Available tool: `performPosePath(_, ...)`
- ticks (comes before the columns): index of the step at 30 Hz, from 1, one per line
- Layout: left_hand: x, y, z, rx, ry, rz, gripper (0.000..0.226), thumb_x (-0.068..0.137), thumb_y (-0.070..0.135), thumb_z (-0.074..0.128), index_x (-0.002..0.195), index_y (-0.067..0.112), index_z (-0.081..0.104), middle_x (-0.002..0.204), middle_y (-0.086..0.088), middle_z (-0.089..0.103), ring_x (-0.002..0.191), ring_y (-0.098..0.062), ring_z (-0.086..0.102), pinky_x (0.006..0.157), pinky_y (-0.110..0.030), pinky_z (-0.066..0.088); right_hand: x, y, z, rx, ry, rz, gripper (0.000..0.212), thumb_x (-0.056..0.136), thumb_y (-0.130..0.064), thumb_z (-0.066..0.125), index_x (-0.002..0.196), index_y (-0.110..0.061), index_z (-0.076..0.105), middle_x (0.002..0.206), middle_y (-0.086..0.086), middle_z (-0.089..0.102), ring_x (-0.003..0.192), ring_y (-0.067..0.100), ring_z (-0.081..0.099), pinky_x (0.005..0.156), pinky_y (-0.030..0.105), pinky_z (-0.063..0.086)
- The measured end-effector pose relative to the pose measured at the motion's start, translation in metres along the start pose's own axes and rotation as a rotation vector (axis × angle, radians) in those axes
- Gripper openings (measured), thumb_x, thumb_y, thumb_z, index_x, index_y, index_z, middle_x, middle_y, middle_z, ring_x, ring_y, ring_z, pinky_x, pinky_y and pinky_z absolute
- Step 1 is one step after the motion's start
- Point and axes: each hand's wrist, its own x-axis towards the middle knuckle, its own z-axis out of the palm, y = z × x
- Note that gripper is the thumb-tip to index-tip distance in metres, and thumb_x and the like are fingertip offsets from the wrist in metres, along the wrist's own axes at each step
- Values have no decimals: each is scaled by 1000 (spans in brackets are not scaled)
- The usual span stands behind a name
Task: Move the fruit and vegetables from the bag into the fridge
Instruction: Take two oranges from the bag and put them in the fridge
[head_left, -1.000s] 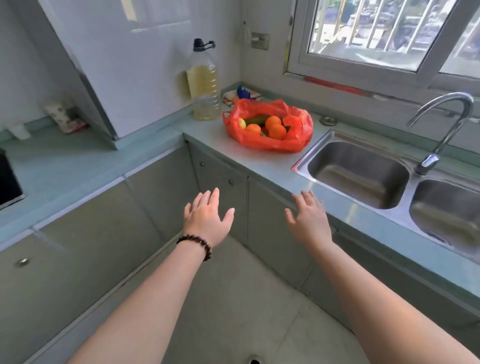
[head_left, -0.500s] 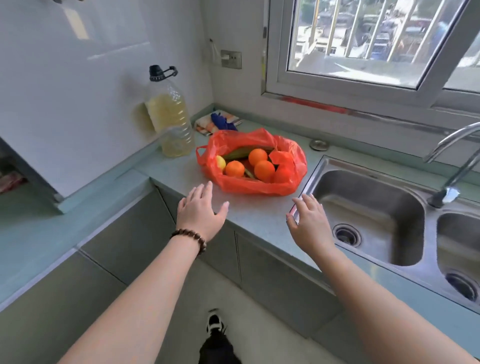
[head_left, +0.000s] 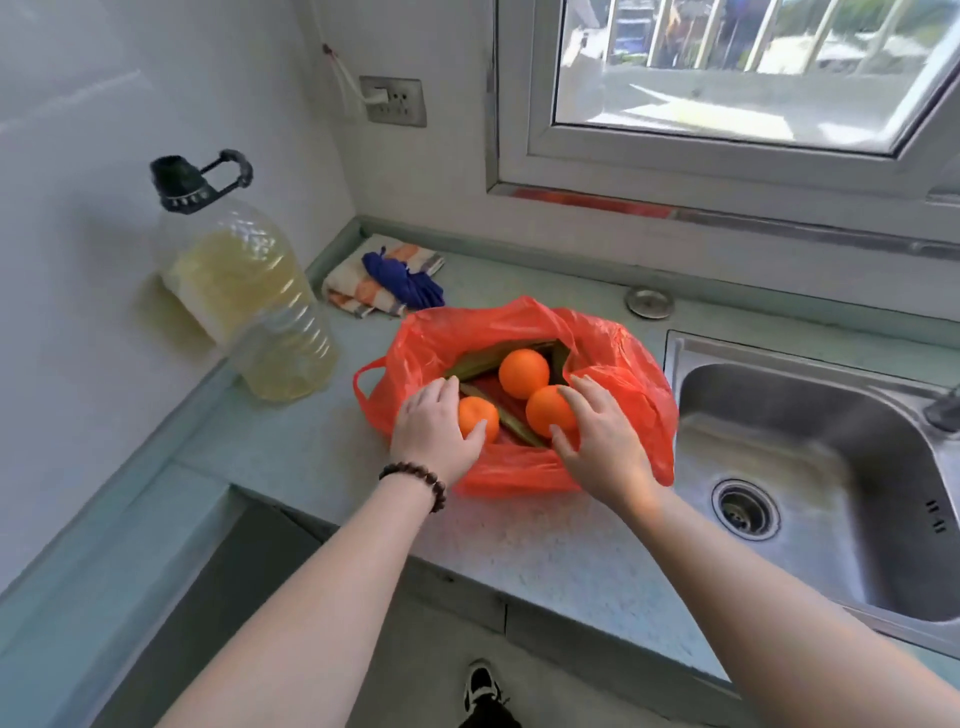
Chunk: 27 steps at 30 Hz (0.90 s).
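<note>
An open orange plastic bag (head_left: 618, 353) lies on the pale green counter (head_left: 322, 447) beside the sink. Inside it I see three oranges and long green vegetables (head_left: 498, 415). My left hand (head_left: 434, 428), with a bead bracelet at the wrist, curls over the left orange (head_left: 480, 415). My right hand (head_left: 602, 441) wraps its fingers around the right orange (head_left: 545, 410). The third orange (head_left: 523, 372) lies free at the back of the bag. No fridge is in view.
A large bottle of yellow oil (head_left: 244, 291) stands left of the bag against the wall. A striped cloth with a blue item (head_left: 384, 280) lies in the corner. A steel sink (head_left: 810, 467) is to the right, a sink plug (head_left: 649, 302) behind the bag.
I have stepped up to the counter. Both hands moved forward from the counter edge into the bag and closed over an orange each.
</note>
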Motion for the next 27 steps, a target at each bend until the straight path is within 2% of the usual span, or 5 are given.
performPosePath(5, 32, -4, 28, 41, -116, 54, 81, 83, 58, 52, 145, 12, 30, 149, -7, 36, 139, -22, 29, 117, -37, 17, 31, 7, 29, -165, -87, -74, 59, 80, -25, 64, 134, -7, 47, 144, 16, 41, 137, 33, 32, 115, 41, 27)
performPosePath(9, 45, -7, 47, 141, -203, 60, 94, 78, 70, 48, 148, 13, 19, 153, -6, 29, 143, -21, 20, 119, -43, 3, 47, 11, 44, -250, -241, -34, 77, 82, -36, 63, 146, -17, 25, 157, 7, 14, 145, 25, 10, 118, 38, 17)
performPosePath(14, 50, -11, 58, 184, -264, 74, 95, 77, 69, 51, 147, 12, 22, 147, -5, 37, 137, -20, 31, 119, -43, -1, 54, 20, 51, -261, -283, 47, 79, 83, -26, 63, 148, -21, 18, 157, 5, 11, 144, 24, 9, 114, 37, 25)
performPosePath(20, 54, -12, 59, 88, -191, 104, 79, 77, 61, 60, 136, 14, 39, 131, -2, 50, 124, -20, 44, 117, -35, 16, 55, 27, 50, -183, -268, 79, 78, 81, -23, 65, 146, -21, 23, 152, 7, 23, 140, 26, 19, 108, 39, 34)
performPosePath(27, 75, 10, 17, -169, -14, 92, 79, 74, 51, 70, 135, 10, 40, 130, -6, 46, 120, -25, 42, 103, -34, 36, 64, 4, 13, 34, 57, 63, 78, 71, -30, 73, 139, -14, 40, 141, 14, 42, 131, 31, 36, 110, 38, 31)
